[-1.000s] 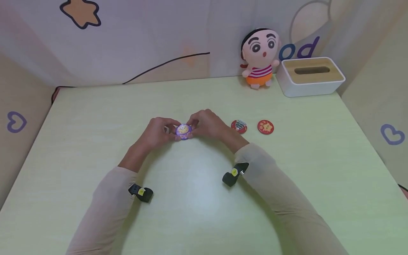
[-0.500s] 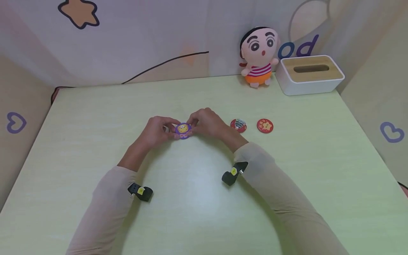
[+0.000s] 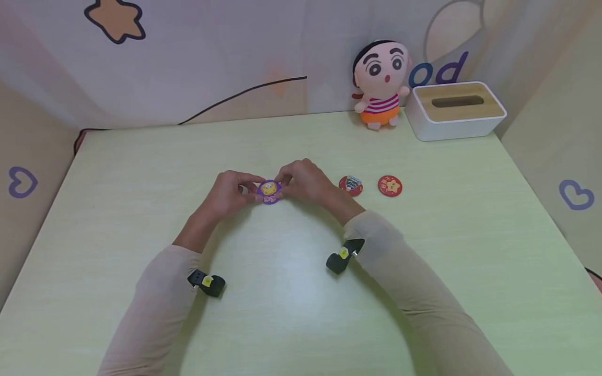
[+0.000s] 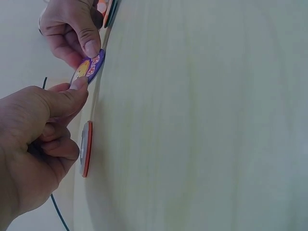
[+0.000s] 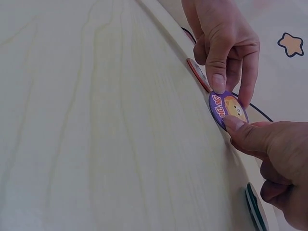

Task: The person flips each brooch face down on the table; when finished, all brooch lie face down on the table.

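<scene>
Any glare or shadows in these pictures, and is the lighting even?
Not quite: head view, pale glare on the table, soft shadows beside both sleeves; left wrist view, dimmer, scene tipped sideways; right wrist view, dim too, but lettering on the purple badge looks clear.

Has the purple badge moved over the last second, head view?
No, not visibly: the purple badge keeps its place against the star badge; only the whole view drifts slightly.
</scene>
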`<state>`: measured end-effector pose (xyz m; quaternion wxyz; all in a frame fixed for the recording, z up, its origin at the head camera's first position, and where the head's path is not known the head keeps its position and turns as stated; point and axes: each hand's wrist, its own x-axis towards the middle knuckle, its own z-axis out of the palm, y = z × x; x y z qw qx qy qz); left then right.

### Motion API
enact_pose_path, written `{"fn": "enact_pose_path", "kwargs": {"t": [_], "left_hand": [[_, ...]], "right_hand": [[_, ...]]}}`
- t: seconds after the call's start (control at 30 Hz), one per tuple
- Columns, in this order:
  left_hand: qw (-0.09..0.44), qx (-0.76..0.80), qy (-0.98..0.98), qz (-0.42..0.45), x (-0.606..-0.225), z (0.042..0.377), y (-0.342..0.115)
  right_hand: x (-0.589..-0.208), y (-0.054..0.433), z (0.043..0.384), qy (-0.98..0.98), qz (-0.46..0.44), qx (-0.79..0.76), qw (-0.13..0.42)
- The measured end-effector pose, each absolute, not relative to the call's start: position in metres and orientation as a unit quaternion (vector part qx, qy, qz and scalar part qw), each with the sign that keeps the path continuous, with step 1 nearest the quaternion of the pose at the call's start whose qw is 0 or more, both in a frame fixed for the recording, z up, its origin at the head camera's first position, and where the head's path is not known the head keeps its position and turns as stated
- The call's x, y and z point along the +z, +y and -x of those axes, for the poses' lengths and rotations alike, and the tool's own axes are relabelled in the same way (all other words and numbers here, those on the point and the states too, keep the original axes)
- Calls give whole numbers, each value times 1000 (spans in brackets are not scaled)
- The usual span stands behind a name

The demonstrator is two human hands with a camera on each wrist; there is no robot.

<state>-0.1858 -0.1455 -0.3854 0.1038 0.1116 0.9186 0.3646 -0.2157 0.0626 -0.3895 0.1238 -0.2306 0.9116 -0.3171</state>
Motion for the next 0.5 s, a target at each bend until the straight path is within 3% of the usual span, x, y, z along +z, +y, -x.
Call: {"fn": "enact_pose_path", "kwargs": {"t": [0.5], "left_hand": [[91, 388, 912, -98, -388, 186, -146]], "right_hand": [[-390, 63, 215, 913, 225, -324, 106]]}}
